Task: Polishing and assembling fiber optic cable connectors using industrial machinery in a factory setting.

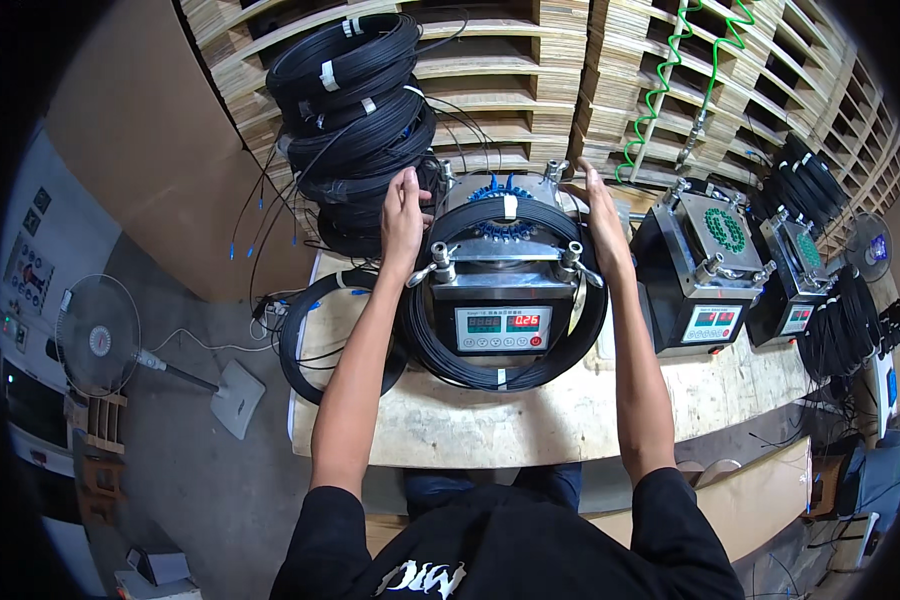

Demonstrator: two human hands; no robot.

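Observation:
A coil of black cable (592,305), bound with white tape at top and bottom, hangs around the front of a bench machine (503,328) with a lit red display. Blue connectors (505,188) stand in a ring on the machine's metal top, partly behind the coil. My left hand (403,222) is raised at the coil's left side, fingers apart, near the back left clamp post (447,178). On the other side my right hand (604,218) stands upright with fingers stretched, beside the back right clamp post (554,174). Neither hand visibly grips anything.
Tall stacked black cable coils (355,130) rise behind my left hand. Another coil (292,350) lies on the wooden bench (450,430). Two similar machines with green connectors (725,230) stand to the right. Green spiral hoses (660,90) hang behind. A fan (100,340) stands left.

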